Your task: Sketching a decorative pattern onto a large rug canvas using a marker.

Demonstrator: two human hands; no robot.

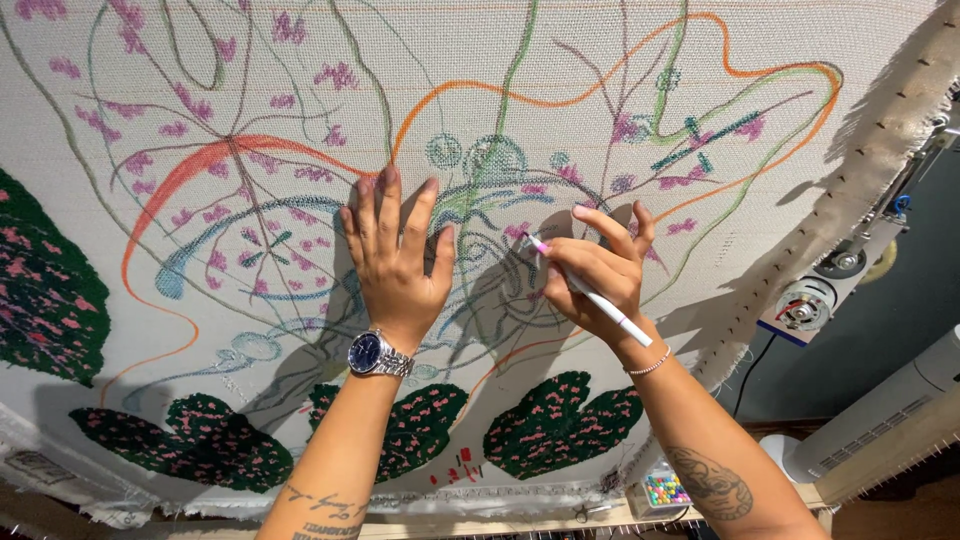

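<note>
A large white canvas (500, 60) stretched on a frame fills the view, covered with coloured line drawings and tufted green-and-pink patches (560, 420). My left hand (395, 255) lies flat on the cloth near the middle, fingers spread, a blue-faced wristwatch (375, 353) on the wrist. My right hand (595, 265) grips a white marker with a pink tip (590, 290). The tip touches the canvas just right of my left hand, on a pink mark.
The frame's right edge (860, 170) runs diagonally, studded with tacks. Beyond it sit a small motor unit (805, 305) and a white cylinder-shaped appliance (880, 410). A box of coloured beads (665, 490) and scissors (590, 512) rest on the lower ledge.
</note>
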